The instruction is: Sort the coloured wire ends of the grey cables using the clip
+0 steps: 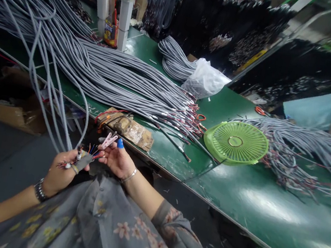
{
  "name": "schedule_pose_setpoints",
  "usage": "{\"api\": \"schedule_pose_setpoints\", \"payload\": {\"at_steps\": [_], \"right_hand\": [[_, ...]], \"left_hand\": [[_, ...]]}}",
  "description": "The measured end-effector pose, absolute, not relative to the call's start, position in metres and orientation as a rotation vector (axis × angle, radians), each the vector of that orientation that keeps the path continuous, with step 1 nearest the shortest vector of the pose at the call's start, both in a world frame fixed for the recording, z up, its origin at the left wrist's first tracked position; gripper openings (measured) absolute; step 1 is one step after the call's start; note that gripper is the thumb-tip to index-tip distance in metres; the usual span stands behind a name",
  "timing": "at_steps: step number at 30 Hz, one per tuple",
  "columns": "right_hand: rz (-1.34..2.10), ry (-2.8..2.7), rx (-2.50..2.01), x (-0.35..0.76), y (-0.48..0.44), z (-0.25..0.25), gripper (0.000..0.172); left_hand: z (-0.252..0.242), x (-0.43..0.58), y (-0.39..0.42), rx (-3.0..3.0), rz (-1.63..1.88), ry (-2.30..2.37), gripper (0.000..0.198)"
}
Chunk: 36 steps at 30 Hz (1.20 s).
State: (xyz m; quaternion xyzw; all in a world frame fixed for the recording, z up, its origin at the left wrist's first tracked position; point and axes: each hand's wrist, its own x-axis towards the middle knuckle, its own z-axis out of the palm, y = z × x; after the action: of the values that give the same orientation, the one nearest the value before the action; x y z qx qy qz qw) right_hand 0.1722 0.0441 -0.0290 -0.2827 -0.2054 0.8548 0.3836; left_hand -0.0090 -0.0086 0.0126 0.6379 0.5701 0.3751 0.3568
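Left hand (59,173): fingers closed on slim round grey cables (67,145); thin multicoloured wires (97,155) stick out toward right fingers. Right hand (119,162): fingers narrow, at wire tips, can't tell if pinching. Pink plastic clip (108,141) at right fingertips, blue cover (120,143) on thumb. Beyond fingers: brown taped block (135,132) on glossy green table (204,197), long grey cable bundle (128,80) behind. Round lime-green slatted plastic fan guard (236,141) well right of fingers.

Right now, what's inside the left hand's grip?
Grey cables run to the left hand; coloured wires stick out. The part inside the grip is covered; can't count the cables.
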Motion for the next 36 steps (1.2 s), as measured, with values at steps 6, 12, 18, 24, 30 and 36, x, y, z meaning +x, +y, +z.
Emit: {"api": "schedule_pose_setpoints", "payload": {"at_steps": [6, 12, 18, 24, 30, 36], "right_hand": [[2.126, -0.738, -0.839, 0.17, 0.034, -0.029, 0.044], [1.914, -0.886, -0.951, 0.16, 0.028, -0.024, 0.048], [1.941, -0.919, -0.882, 0.165, 0.029, -0.032, 0.046], [2.136, -0.62, -0.818, 0.176, 0.046, -0.038, 0.043], [1.976, -0.632, -0.756, 0.164, 0.054, -0.031, 0.048], [2.014, -0.521, -0.746, 0.156, 0.058, -0.035, 0.044]], "left_hand": [[0.008, -0.007, -0.007, 1.692, 0.954, 1.43, 0.027], [0.003, -0.006, 0.001, 1.742, 0.806, 1.267, 0.024], [0.019, -0.007, 0.005, 1.667, 0.736, 1.248, 0.026], [0.03, -0.007, 0.002, 1.617, 0.84, 1.327, 0.03], [0.03, 0.001, 0.009, 1.673, 0.809, 1.326, 0.033], [0.029, 0.008, 0.013, 1.646, 0.739, 1.365, 0.032]]}}
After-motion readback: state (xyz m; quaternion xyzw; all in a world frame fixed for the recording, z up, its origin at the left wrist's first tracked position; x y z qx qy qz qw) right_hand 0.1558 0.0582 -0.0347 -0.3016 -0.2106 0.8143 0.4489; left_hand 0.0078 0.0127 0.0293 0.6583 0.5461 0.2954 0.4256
